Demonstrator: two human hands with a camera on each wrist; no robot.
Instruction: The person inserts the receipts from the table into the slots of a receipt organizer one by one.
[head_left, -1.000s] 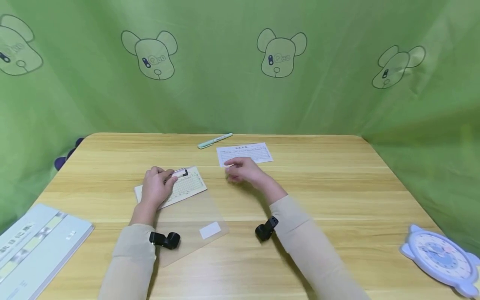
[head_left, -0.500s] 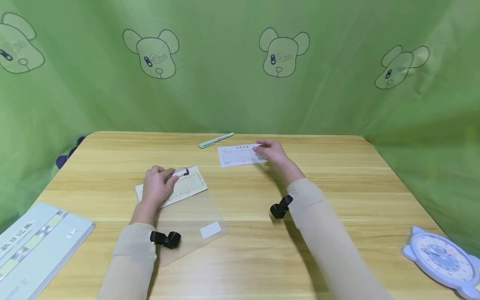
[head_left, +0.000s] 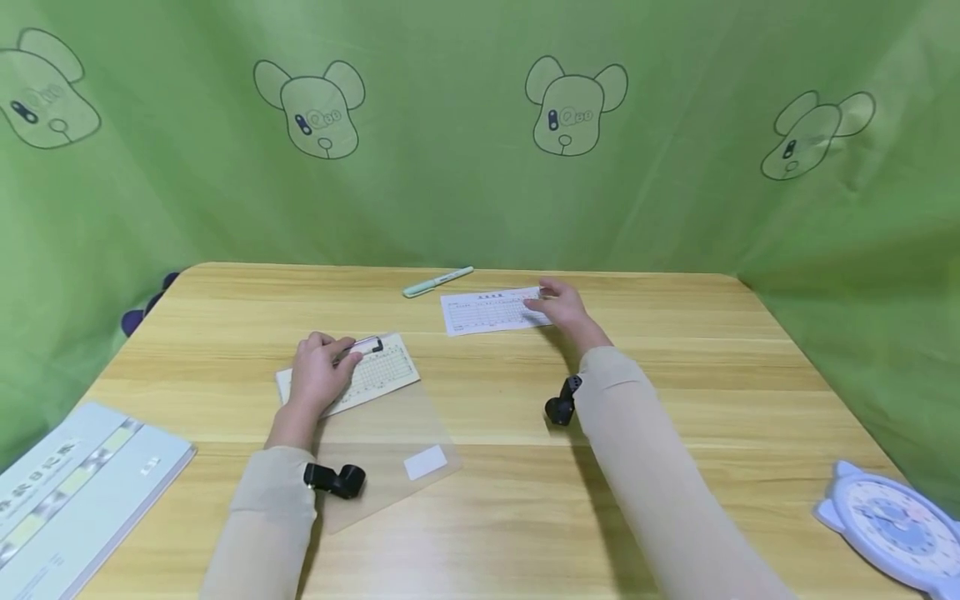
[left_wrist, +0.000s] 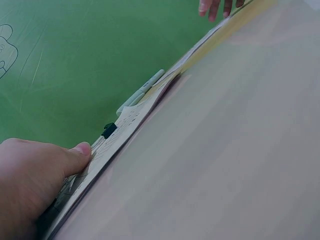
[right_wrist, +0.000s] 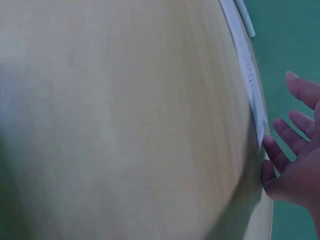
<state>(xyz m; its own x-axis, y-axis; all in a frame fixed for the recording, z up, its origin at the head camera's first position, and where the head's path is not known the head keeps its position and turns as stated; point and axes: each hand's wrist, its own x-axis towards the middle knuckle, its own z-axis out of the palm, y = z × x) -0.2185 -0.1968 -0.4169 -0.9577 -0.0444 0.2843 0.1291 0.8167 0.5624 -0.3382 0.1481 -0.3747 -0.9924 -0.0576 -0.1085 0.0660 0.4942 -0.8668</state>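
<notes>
My left hand [head_left: 321, 373] pinches the metal clip [head_left: 367, 344] of a clear clipboard [head_left: 390, 425]. A cream form pad [head_left: 390, 367] with a printed grid lies at the clipboard's upper end, partly hidden by that hand. In the left wrist view the thumb [left_wrist: 80, 150] presses close to the pad. My right hand [head_left: 566, 310] is at the right end of a white printed form [head_left: 483, 313] near the back of the table. Its fingers [right_wrist: 287, 135] are spread in the right wrist view, with fingertips right at the form's end.
A mint-green pen [head_left: 438, 282] lies behind the form, near the table's back edge. At the front left is a thick pale-blue notebook [head_left: 97, 492]. A lilac toy clock [head_left: 896, 525] sits at the front right. Green curtain [head_left: 450, 167] hangs behind the table.
My right hand has moved right and away from me, from the form's front edge to its right end. The left hand stays on the clip. The head view has shifted slightly.
</notes>
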